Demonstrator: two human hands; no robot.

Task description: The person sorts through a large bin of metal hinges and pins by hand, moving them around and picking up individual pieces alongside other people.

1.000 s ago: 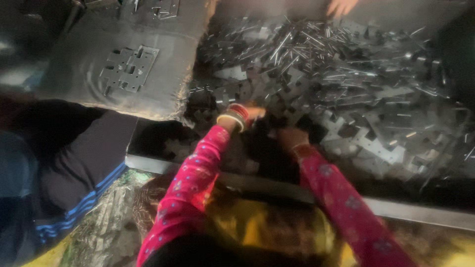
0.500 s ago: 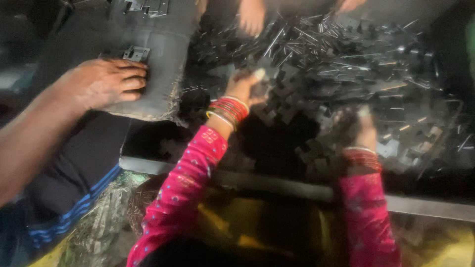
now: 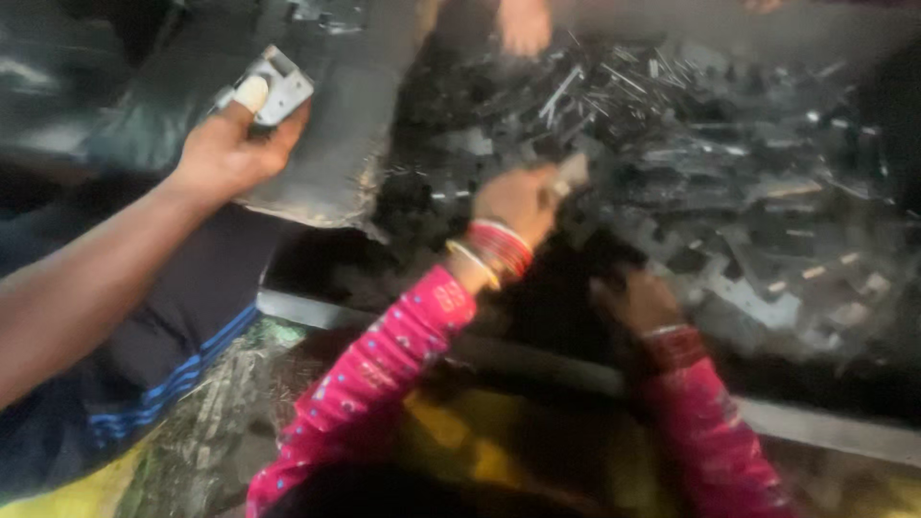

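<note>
The left hand is raised over the near edge of a heap of small metal pieces, wrist bent, red and gold bangles on the wrist and a pink dotted sleeve behind it. Its fingers are curled together around a small pale metal piece that shows at the fingertips; the frame is blurred, so the exact pinch cannot be told. The heap lies directly ahead and to the right of that hand, touching or nearly touching it. The right hand sits lower and nearer the body, at the dark near edge of the heap, fingers bent downward into the pieces; whether they close on anything cannot be told. The pieces look like flat, stamped sheet-metal parts and thin strips, grey and glinting, lying in all directions with no common long axis. A pale metal rail runs across just below the heap, between it and the person's body. At left, a co-worker's hand holds a light-coloured stamped bracket, thumb pressed on its face, over a dark grey sack with a frayed lower edge. That hand is well apart from the person's own. Another person's foot shows at the top edge, beyond the heap.
</note>
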